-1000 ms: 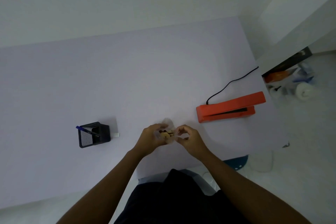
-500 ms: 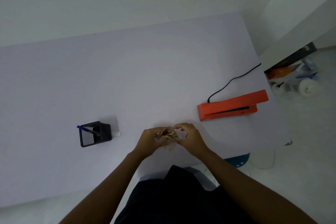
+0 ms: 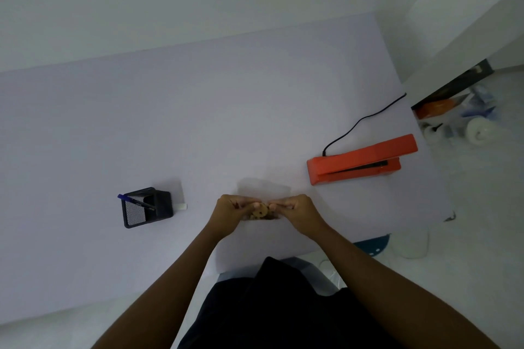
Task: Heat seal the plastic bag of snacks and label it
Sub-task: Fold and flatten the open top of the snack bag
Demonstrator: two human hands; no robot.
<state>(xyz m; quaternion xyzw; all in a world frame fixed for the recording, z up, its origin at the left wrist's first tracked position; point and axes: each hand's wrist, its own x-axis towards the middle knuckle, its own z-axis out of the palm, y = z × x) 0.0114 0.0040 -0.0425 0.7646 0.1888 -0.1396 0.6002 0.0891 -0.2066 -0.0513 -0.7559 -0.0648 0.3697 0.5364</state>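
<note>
A clear plastic bag (image 3: 262,188) with tan round snacks (image 3: 259,211) in its lower end lies near the table's front edge. My left hand (image 3: 231,214) and my right hand (image 3: 297,211) both pinch it from either side, and the bag's empty part spreads flat beyond my fingers. The orange heat sealer (image 3: 360,160) lies to the right, its jaw slightly open and its black cord running off the table's edge. A small white label (image 3: 181,207) lies beside the black mesh pen holder (image 3: 147,207) on the left, which holds a blue pen (image 3: 133,200).
The pale table (image 3: 198,122) stands against a white wall. Its right edge is just past the sealer. Below it on the floor are a black box, an orange packet and white rolls (image 3: 477,127). A blue stool (image 3: 371,245) shows under the front edge.
The hands turned the bag: its snack end came toward me and the empty clear part now lies spread flat on the table beyond my fingers. The hands have drawn slightly apart.
</note>
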